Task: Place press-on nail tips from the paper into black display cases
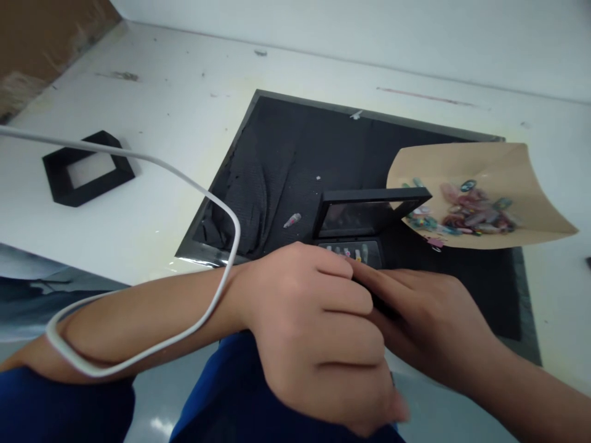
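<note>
A small black box (364,216) with its windowed lid raised stands on a black mat (295,160). Several small coloured pieces (347,251) lie in a row in its base. My left hand (318,332) is curled over the near edge of the box, fingers bent and pressed together. My right hand (429,320) lies beside it, fingers stretched toward the row of pieces, partly hidden under the left hand. What either hand holds is hidden.
A tan paper sheet (480,191) with several small coloured pieces lies right of the box. One loose piece (292,220) rests on the mat. A black frame (87,167) lies on the white surface at left. A white cable (194,184) loops over my left forearm.
</note>
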`<state>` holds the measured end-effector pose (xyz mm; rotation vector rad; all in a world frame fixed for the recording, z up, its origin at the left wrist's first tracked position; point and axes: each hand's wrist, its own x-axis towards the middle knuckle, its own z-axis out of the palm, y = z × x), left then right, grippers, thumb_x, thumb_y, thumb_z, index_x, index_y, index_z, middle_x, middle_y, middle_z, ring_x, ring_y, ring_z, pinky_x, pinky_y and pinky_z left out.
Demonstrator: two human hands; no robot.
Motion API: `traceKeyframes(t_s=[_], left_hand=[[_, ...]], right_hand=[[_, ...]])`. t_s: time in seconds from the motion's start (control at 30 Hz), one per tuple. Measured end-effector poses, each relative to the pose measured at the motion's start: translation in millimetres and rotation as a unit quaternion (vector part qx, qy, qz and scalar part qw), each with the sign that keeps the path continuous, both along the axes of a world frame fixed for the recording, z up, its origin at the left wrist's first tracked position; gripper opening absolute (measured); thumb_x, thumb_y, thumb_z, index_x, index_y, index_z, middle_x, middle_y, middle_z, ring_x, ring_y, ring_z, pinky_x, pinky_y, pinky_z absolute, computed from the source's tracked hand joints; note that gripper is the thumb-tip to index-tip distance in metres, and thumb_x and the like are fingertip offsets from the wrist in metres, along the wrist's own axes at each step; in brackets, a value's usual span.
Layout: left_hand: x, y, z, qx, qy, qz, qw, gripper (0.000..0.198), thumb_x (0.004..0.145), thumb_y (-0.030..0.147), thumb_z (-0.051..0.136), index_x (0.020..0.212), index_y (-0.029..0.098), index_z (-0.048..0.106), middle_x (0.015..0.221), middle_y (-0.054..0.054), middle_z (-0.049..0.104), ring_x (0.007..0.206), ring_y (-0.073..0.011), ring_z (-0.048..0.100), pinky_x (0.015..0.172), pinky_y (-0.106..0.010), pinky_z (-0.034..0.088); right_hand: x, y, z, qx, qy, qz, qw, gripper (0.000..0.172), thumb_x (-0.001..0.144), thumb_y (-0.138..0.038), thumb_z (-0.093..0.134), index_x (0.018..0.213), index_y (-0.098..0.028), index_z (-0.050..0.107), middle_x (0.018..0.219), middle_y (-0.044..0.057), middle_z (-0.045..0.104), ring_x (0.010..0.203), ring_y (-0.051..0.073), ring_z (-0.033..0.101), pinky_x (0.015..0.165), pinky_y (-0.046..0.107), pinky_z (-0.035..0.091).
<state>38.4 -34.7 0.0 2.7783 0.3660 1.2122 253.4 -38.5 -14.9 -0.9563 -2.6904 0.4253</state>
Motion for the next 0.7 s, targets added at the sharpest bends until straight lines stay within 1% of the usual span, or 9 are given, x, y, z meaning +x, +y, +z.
traceKeyframes(t_s=[0.1,0.2,0.27,0.33,0.4,0.5,0.6,0.7], left_hand=[[2.2,-3.2,-1.0,-0.020,-0.006,0.023,1.000,0.034,0.073,0.054,0.082,0.060,0.024,0.072,0.051,0.007,0.047,0.049,-0.0096,0.046,0.047,-0.034,0.042],[3.1,-2.5,-2.6,-0.019,-0.011,0.012,1.000,0.031,0.075,0.050,0.081,0.061,0.024,0.073,0.052,0.007,0.049,0.050,-0.0100,0.048,0.047,-0.034,0.041],[3.8,-1.1,-4.0,-0.013,-0.020,0.003,1.000,0.030,0.076,0.050,0.080,0.061,0.024,0.073,0.052,0.006,0.050,0.050,-0.0102,0.048,0.046,-0.034,0.040],[5.0,-0.4,-5.4,-0.014,-0.029,0.009,0.999,0.030,0.074,0.049,0.082,0.060,0.024,0.073,0.052,0.007,0.050,0.050,-0.0103,0.048,0.046,-0.034,0.039],[6.3,-0.6,-6.6,-0.018,-0.029,0.014,0.999,0.029,0.073,0.047,0.083,0.059,0.024,0.072,0.051,0.007,0.048,0.049,-0.0103,0.046,0.046,-0.034,0.039],[7.3,-1.3,-7.9,-0.011,-0.023,-0.002,1.000,0.030,0.073,0.048,0.081,0.058,0.023,0.072,0.050,0.007,0.045,0.048,-0.0101,0.043,0.047,-0.033,0.040],[6.2,-0.5,-8.5,-0.003,-0.025,-0.011,1.000,0.032,0.074,0.050,0.078,0.057,0.023,0.072,0.050,0.006,0.044,0.048,-0.0107,0.041,0.046,-0.033,0.039],[4.2,1.7,-8.5,-0.003,-0.014,-0.012,1.000,0.029,0.076,0.047,0.076,0.059,0.024,0.073,0.050,0.007,0.044,0.048,-0.0110,0.040,0.047,-0.033,0.038]], right_hand=[[-1.9,-1.8,-1.7,0.022,-0.004,-0.016,1.000,0.040,0.104,-0.037,0.042,0.128,-0.013,0.065,0.066,0.002,0.069,0.053,0.018,0.065,0.046,0.029,0.040],[0.1,-2.2,-4.0,0.019,0.011,-0.037,0.999,0.038,0.103,-0.035,0.046,0.126,-0.014,0.067,0.068,0.003,0.071,0.054,0.018,0.066,0.046,0.029,0.041],[1.3,-1.9,-5.3,0.008,0.022,-0.049,0.999,0.034,0.101,-0.032,0.050,0.124,-0.015,0.068,0.076,0.004,0.075,0.058,0.018,0.069,0.049,0.029,0.044],[0.4,-1.5,-6.2,-0.006,0.032,-0.060,0.998,0.031,0.100,-0.030,0.053,0.123,-0.016,0.069,0.081,0.005,0.077,0.061,0.018,0.071,0.051,0.029,0.047],[-2.5,-1.0,-7.2,-0.020,0.039,-0.078,0.996,0.030,0.099,-0.031,0.055,0.121,-0.017,0.069,0.080,0.004,0.078,0.060,0.018,0.071,0.050,0.028,0.047],[-7.6,0.1,-9.3,-0.017,0.047,-0.101,0.994,0.029,0.099,-0.034,0.054,0.117,-0.019,0.071,0.080,0.003,0.078,0.059,0.018,0.071,0.051,0.027,0.046],[-9.5,1.5,-11.8,-0.010,0.048,-0.093,0.994,0.026,0.101,-0.033,0.053,0.109,-0.020,0.074,0.085,0.004,0.079,0.066,0.019,0.073,0.055,0.028,0.047],[-8.7,2.7,-14.0,-0.015,0.051,-0.088,0.995,0.027,0.102,-0.035,0.051,0.110,-0.021,0.073,0.087,0.004,0.079,0.069,0.019,0.074,0.057,0.028,0.047]])
